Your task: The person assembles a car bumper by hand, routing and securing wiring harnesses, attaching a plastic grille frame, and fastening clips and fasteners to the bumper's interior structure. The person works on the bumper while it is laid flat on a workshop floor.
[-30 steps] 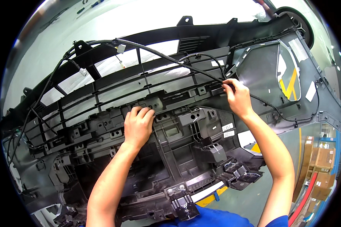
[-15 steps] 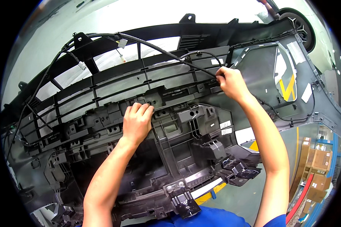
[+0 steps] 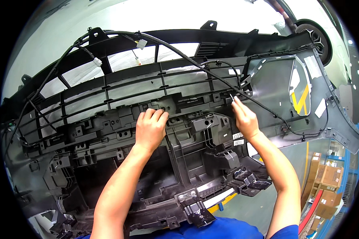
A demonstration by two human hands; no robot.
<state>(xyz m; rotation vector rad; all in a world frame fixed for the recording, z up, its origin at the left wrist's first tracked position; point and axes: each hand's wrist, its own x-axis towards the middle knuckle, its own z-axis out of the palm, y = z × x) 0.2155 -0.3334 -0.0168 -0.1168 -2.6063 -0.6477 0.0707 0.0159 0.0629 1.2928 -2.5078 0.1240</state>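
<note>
A large black car bumper (image 3: 205, 175) lies with its inner side up in front of me. My left hand (image 3: 150, 129) curls its fingers over the plastic crossbar below the grille slats (image 3: 143, 85); its fingertips are hidden. A black wiring harness (image 3: 179, 53) arches along the far side and runs down to the right. Just below that harness is my right hand (image 3: 247, 121), off the cable, with its fingers pressed together. A thin pale sliver (image 3: 232, 98) shows at the fingertips, too small to name.
White connectors (image 3: 97, 62) dangle from the harness on the left and middle. Beyond the bumper's right end stands a car wheel (image 3: 316, 40). Cardboard boxes (image 3: 332, 176) sit on a blue rack (image 3: 349, 175) at the right. Metal-tabbed brackets (image 3: 197, 213) jut out near my body.
My right hand has let go of the harness and dropped a little below it. The cable now runs straighter to the lower right. My left hand keeps its place on the crossbar.
</note>
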